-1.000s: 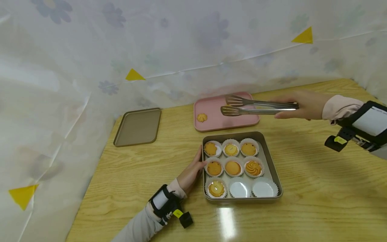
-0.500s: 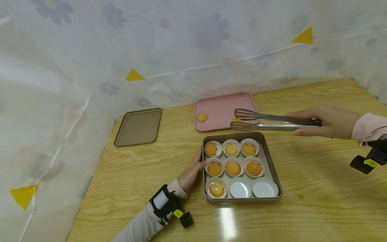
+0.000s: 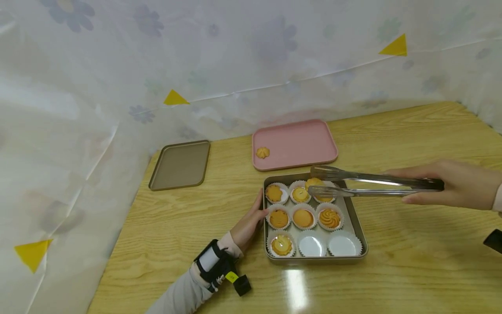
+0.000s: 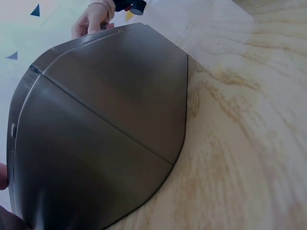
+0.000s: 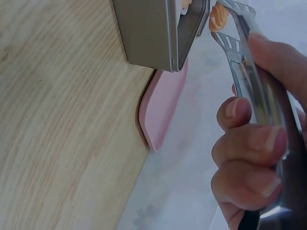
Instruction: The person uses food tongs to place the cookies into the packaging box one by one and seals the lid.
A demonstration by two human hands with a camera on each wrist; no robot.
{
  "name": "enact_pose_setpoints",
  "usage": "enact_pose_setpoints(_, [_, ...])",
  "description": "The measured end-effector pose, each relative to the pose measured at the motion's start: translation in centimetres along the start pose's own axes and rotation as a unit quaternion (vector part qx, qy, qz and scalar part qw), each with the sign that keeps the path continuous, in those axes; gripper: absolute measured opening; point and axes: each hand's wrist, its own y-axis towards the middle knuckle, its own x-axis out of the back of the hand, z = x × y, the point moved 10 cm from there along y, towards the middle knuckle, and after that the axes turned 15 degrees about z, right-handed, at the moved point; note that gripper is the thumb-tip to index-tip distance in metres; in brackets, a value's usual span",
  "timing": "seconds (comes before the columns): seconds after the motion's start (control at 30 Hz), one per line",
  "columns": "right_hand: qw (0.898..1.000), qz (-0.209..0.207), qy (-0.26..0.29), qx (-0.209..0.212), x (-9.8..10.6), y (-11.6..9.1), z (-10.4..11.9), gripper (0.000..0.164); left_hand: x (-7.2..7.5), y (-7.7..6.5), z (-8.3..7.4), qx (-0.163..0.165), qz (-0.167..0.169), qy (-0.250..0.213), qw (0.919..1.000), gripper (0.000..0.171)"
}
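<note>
My right hand [image 3: 455, 185] grips metal tongs [image 3: 368, 192], whose slotted tips pinch a golden cookie [image 3: 314, 182] over the back row of a deep rectangular metal tin [image 3: 313, 261]. In the right wrist view the ridged cookie [image 5: 218, 19] sits between the tong tips, beyond the curled fingers [image 5: 249, 143]. Several white paper cups stand in rows inside the tin; most hold a cookie, while the front middle cup [image 3: 311, 244] and front right cup [image 3: 344, 244] are bare. My left hand [image 3: 246, 226] holds the tin's left side, thumb over the rim. The left wrist view shows mostly the tin's outer wall [image 4: 105, 96].
Behind the tin lies a pink tray [image 3: 298, 144] with one star-shaped cookie [image 3: 262, 152] at its left. A flat gold-brown lid [image 3: 182, 163] lies at the back left. A flower-patterned plastic sheet [image 3: 243, 52] rises behind the wooden table [image 3: 423, 253].
The tongs came down from over the pink tray toward me and to the right, over the tin, taking the cookie from the tray's right side. My left hand and the tin stayed put.
</note>
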Motion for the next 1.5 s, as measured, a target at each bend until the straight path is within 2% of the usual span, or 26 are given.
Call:
enact_pose_setpoints(0.13, [0.999, 0.017, 0.019, 0.028, -0.8, -0.8, 1.2, 0.068, -0.1, -0.1, 0.0, -0.001, 0.001, 0.001, 1.0000, 0.071])
enact_pose_setpoints(0.2, [0.998, 0.040, 0.035, 0.034, -1.4, -1.0, 1.7, 0.065, -0.1, -0.1, -0.1, -0.004, 0.003, 0.001, 1.0000, 0.071])
enact_pose_setpoints(0.4, [0.986, 0.107, 0.102, 0.082, -3.0, -1.2, 3.6, 0.060, -0.1, -0.1, 0.0, -0.007, 0.004, 0.000, 1.0000, 0.071])
enact_pose_setpoints(0.5, [0.979, 0.116, 0.122, 0.113, -3.4, -1.2, 4.6, 0.063, 0.0, -0.1, 0.1, -0.003, 0.002, -0.001, 1.0000, 0.071])
enact_pose_setpoints(0.6, [0.977, 0.116, 0.121, 0.131, -3.6, -1.3, 5.3, 0.064, 0.0, 0.0, 0.2, 0.001, 0.001, -0.002, 1.0000, 0.071])
enact_pose_setpoints(0.87, [0.980, 0.140, 0.082, 0.115, -4.6, -0.7, 5.7, 0.057, 0.0, -0.1, 0.1, -0.003, 0.007, 0.007, 0.9999, 0.070])
enact_pose_setpoints(1.07, [0.978, 0.144, 0.088, 0.122, -4.7, -0.4, 6.2, 0.057, 0.1, 0.0, 0.2, -0.003, 0.007, 0.007, 0.9999, 0.070])
enact_pose_setpoints(1.27, [0.984, 0.143, 0.044, 0.101, -4.9, 0.0, 6.4, 0.056, 0.0, 0.1, 0.1, -0.001, 0.008, 0.010, 0.9999, 0.070])
enact_pose_setpoints(1.5, [0.985, 0.155, 0.009, 0.072, -5.2, 0.4, 6.5, 0.054, 0.0, 0.0, 0.1, -0.002, 0.008, 0.015, 0.9998, 0.070])
